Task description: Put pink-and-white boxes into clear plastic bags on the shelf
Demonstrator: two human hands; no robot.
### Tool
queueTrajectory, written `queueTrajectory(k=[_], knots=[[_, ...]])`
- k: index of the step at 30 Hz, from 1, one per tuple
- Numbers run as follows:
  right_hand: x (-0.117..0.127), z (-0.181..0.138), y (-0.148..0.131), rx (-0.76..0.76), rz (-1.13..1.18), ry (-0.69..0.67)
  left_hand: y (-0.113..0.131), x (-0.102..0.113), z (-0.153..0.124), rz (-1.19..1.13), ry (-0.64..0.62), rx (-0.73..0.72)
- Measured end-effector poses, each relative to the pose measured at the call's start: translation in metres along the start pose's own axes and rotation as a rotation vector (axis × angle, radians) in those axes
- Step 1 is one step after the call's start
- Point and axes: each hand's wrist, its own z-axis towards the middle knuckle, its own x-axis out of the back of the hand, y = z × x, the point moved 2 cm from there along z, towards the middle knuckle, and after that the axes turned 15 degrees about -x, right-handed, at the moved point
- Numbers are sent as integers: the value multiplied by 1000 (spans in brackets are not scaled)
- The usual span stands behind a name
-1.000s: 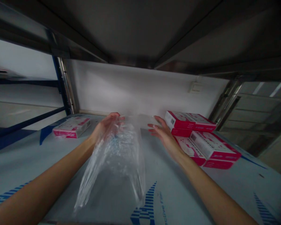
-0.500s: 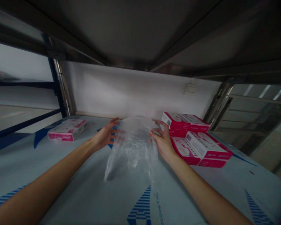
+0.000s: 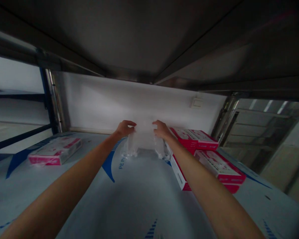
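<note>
Both my arms reach deep onto a metal shelf (image 3: 129,199) covered in white film with blue print. My left hand (image 3: 124,128) and my right hand (image 3: 160,128) are closed on the top edge of a clear plastic bag (image 3: 144,141), holding it stretched between them against the white back wall. The bag's sides hang down below each hand. Just right of my right hand lies a stack of red and white boxes (image 3: 204,152).
A single red and white box (image 3: 55,151) lies at the left of the shelf. Another shelf board hangs low overhead. Steel uprights (image 3: 52,99) stand at the back corners. A wall switch (image 3: 196,102) sits on the back wall.
Both hands have moved forward to the back of the shelf with the bag. The right hand, open a second ago, has closed on the bag, which now hangs stretched between the hands.
</note>
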Motion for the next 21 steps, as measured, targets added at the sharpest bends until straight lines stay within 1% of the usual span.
queueTrajectory(k=[3, 5, 8, 11, 14, 17, 19, 21], knots=[[-18, 5, 13, 43, -163, -1, -16, -20, -3, 132, -53, -32], [-27, 4, 22, 40, -253, 2, -22, -29, -7, 239, -86, -49], [-32, 4, 23, 25, -358, 29, -20, -37, -7, 408, -124, -78], [-34, 12, 10, 72, -413, 33, -11, -51, 6, 539, -190, -112], [-43, 22, -2, 136, -452, -49, -9, -75, 18, 634, -312, -111], [-58, 26, 1, 155, -480, -124, -20, -97, 17, 728, -423, -78], [-70, 23, 11, 138, -492, -152, -33, -102, 10, 781, -478, -66], [-81, 19, 24, 108, -504, -184, -48, -101, 2, 822, -521, -54]])
